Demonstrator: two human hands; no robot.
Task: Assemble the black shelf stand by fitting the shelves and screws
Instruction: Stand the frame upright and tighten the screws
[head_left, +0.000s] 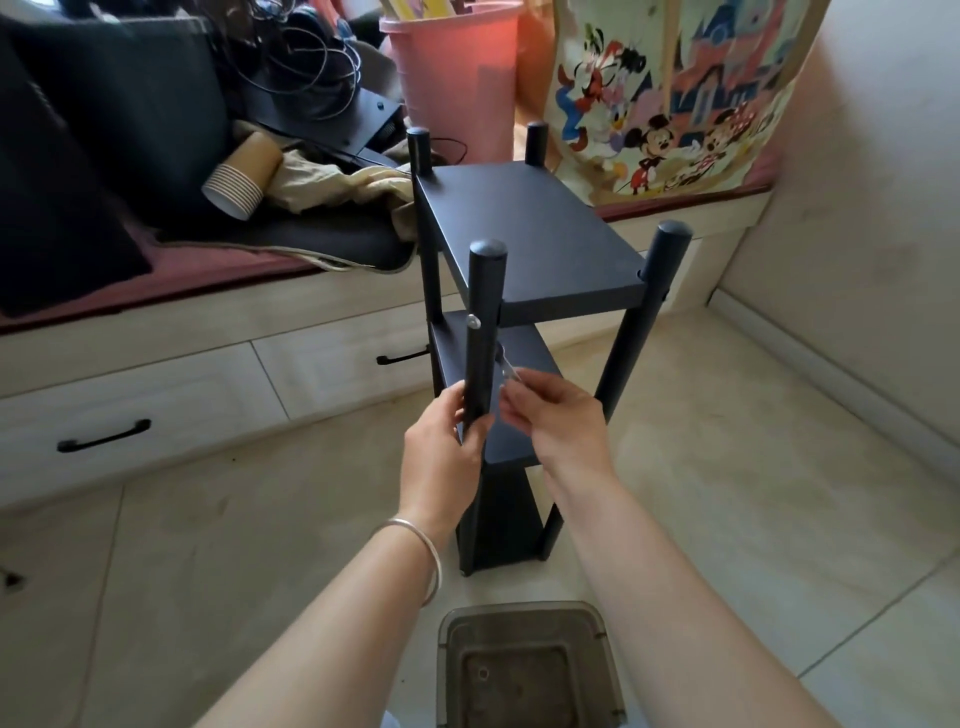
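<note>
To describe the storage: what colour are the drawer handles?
Black; the drawer handles show best in the head view.

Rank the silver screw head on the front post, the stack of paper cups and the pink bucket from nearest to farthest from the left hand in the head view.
1. Silver screw head: just above the left hand, on the gripped post.
2. Stack of paper cups: up left, on the bench.
3. Pink bucket: top centre, behind the stand.

Silver tool (508, 370) in right fingers (519, 402) indistinct.

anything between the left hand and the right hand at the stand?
Head view: the near-left black post stands between them. The left hand grips it; the right hand pinches a small silver tool beside it.
</note>
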